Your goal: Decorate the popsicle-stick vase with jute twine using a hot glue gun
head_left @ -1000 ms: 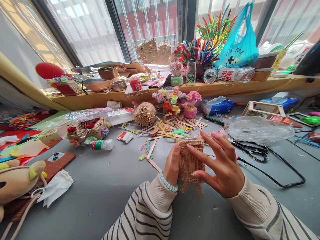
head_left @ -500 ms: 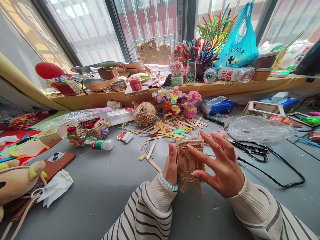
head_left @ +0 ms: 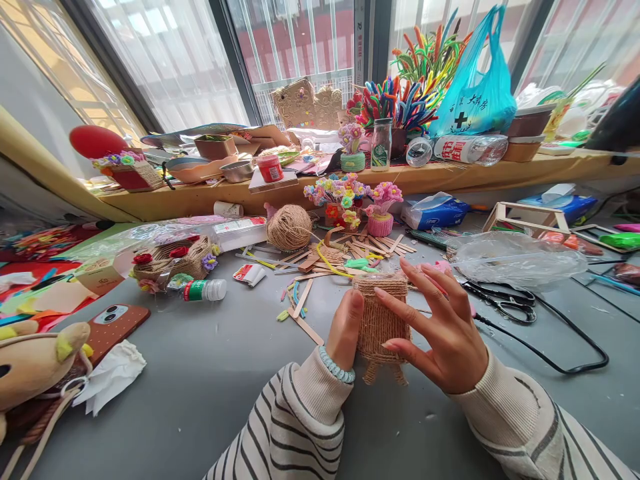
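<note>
A small box wrapped in brown jute twine (head_left: 379,319) stands on short stick legs on the grey table (head_left: 210,373). My left hand (head_left: 345,330) clasps its left side, thumb up along the edge. My right hand (head_left: 440,327) rests on its front and right side, fingers spread and pressed against the twine. Both sleeves are striped cream and black. A light blue bead bracelet sits on my left wrist.
Behind the box lie loose craft sticks (head_left: 350,250), a ball of twine (head_left: 289,227) and pipe-cleaner flower pots (head_left: 383,207). Black scissors (head_left: 500,300) and a black cable (head_left: 560,347) lie to the right. A phone (head_left: 113,323), tissue and plush toy sit left.
My left thumb has shifted slightly on the box's left edge. The box and my right hand stay in place.
</note>
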`<state>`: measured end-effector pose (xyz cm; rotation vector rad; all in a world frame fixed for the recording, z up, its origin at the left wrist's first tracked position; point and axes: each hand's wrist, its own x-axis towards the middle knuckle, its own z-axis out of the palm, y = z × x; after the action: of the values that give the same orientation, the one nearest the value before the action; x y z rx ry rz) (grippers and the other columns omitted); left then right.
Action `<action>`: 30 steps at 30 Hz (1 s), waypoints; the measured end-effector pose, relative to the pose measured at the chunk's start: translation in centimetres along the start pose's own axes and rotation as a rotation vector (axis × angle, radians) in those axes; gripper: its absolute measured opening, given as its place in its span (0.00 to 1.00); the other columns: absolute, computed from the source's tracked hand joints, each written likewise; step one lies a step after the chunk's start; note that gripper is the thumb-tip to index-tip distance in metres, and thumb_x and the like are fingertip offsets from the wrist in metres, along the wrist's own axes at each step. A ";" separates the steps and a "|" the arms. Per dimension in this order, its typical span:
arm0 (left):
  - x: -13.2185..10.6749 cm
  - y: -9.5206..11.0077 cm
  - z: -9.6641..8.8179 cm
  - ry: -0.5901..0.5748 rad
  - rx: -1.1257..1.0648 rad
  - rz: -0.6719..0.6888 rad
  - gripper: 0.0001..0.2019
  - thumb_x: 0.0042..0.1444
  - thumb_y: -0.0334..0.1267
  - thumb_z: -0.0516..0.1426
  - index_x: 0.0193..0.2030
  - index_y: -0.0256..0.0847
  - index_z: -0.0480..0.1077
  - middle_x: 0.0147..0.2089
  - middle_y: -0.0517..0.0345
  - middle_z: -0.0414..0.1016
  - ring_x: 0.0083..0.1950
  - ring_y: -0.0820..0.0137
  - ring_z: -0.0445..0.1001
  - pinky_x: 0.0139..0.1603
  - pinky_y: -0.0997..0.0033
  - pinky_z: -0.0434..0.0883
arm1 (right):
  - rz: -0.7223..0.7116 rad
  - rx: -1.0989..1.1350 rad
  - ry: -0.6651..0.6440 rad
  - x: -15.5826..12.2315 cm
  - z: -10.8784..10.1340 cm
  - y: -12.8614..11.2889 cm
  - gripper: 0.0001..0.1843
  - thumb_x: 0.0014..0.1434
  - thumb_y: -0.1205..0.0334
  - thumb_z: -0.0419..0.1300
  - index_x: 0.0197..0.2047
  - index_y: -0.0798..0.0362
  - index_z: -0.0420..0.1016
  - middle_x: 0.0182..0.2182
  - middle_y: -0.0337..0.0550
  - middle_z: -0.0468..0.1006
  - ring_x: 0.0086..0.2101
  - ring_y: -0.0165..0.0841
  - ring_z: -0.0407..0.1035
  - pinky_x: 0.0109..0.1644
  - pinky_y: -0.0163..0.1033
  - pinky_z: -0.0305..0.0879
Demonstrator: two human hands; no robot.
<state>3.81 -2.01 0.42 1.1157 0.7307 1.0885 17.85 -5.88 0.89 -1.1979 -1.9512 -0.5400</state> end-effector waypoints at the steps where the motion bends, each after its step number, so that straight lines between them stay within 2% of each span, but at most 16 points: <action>1: 0.0 0.1 -0.1 -0.004 0.038 0.017 0.25 0.50 0.58 0.49 0.45 0.43 0.69 0.51 0.51 0.72 0.56 0.57 0.65 0.58 0.57 0.60 | 0.010 0.008 -0.001 0.0 0.0 0.0 0.24 0.54 0.46 0.52 0.52 0.45 0.67 0.60 0.46 0.54 0.56 0.47 0.51 0.58 0.59 0.46; 3: 0.0 0.1 -0.4 -0.025 0.094 0.053 0.22 0.49 0.55 0.52 0.44 0.42 0.69 0.49 0.50 0.72 0.55 0.55 0.65 0.56 0.57 0.60 | 0.024 0.027 0.003 0.0 -0.1 0.0 0.23 0.54 0.48 0.53 0.52 0.46 0.68 0.60 0.47 0.55 0.56 0.47 0.51 0.58 0.59 0.47; 7: 0.2 -0.2 -0.7 -0.023 0.140 0.076 0.21 0.49 0.53 0.53 0.45 0.43 0.68 0.49 0.50 0.72 0.53 0.55 0.67 0.54 0.57 0.62 | 0.030 0.040 0.017 0.0 0.0 0.2 0.22 0.53 0.51 0.56 0.51 0.47 0.69 0.60 0.48 0.55 0.56 0.47 0.51 0.57 0.58 0.49; 13: 0.4 -0.7 -0.9 -0.040 0.074 0.053 0.26 0.46 0.53 0.57 0.48 0.38 0.66 0.49 0.47 0.71 0.52 0.57 0.67 0.55 0.58 0.62 | 0.055 0.039 0.034 0.0 0.1 0.2 0.21 0.52 0.55 0.58 0.49 0.47 0.70 0.60 0.46 0.55 0.56 0.45 0.51 0.57 0.55 0.50; 18: 0.6 -1.0 -1.2 -0.031 0.139 0.059 0.28 0.41 0.51 0.61 0.48 0.36 0.65 0.48 0.47 0.72 0.52 0.56 0.67 0.55 0.58 0.61 | 0.073 0.045 0.039 0.0 0.2 0.2 0.20 0.51 0.56 0.58 0.49 0.47 0.71 0.59 0.46 0.56 0.55 0.45 0.51 0.58 0.55 0.50; 23: 0.5 -0.9 -1.2 -0.037 0.167 0.066 0.26 0.43 0.49 0.60 0.48 0.37 0.65 0.48 0.47 0.72 0.51 0.57 0.68 0.53 0.60 0.63 | 0.056 0.054 0.041 0.1 0.2 0.2 0.21 0.50 0.58 0.59 0.49 0.48 0.70 0.59 0.46 0.55 0.55 0.46 0.51 0.58 0.55 0.49; 30: 0.4 -0.4 -0.6 0.011 0.200 0.049 0.21 0.47 0.45 0.58 0.47 0.37 0.66 0.48 0.49 0.72 0.51 0.60 0.68 0.53 0.62 0.62 | 0.044 0.057 0.031 0.1 0.1 0.2 0.22 0.50 0.58 0.59 0.50 0.49 0.69 0.59 0.49 0.55 0.55 0.47 0.51 0.58 0.56 0.49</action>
<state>3.58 -1.44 -0.15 1.3039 0.8380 1.0809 17.92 -5.68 0.89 -1.1870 -1.8968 -0.4748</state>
